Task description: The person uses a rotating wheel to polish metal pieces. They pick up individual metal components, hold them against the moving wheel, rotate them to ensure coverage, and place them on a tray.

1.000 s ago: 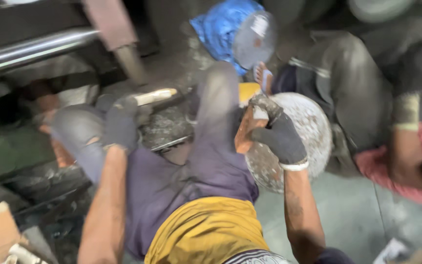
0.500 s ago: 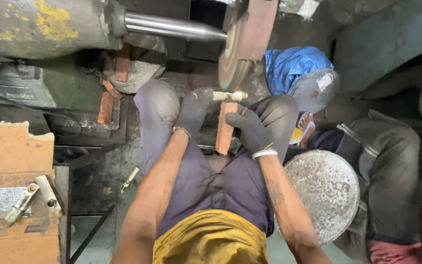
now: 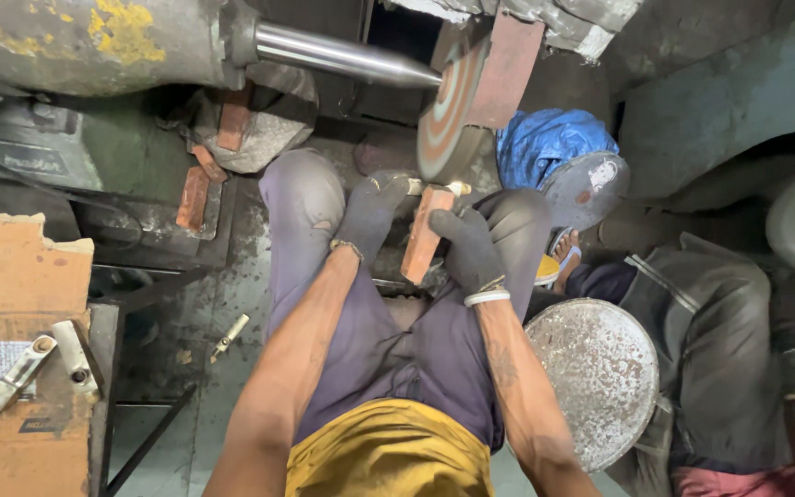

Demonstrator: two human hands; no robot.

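Note:
Both my hands wear dark gloves. My left hand (image 3: 372,210) grips the end of a small pale metal piece (image 3: 459,187) and holds it up to the rim of a spinning grinding wheel (image 3: 448,115). My right hand (image 3: 469,248) closes around a reddish wooden block (image 3: 421,235) that stands between my knees, just below the wheel. The wheel sits on a shiny steel shaft (image 3: 342,55) coming from a worn yellow-grey machine body (image 3: 94,41).
A cardboard box (image 3: 20,368) with metal parts on top stands at the left. A round metal pan (image 3: 600,377) lies by my right leg. Another person in dark trousers (image 3: 720,322) sits at the right. A blue bag (image 3: 549,143) lies behind the wheel.
The view has swung from the round pan up to the grinder. Both hands moved forward with the block and the metal piece, up to the wheel's rim.

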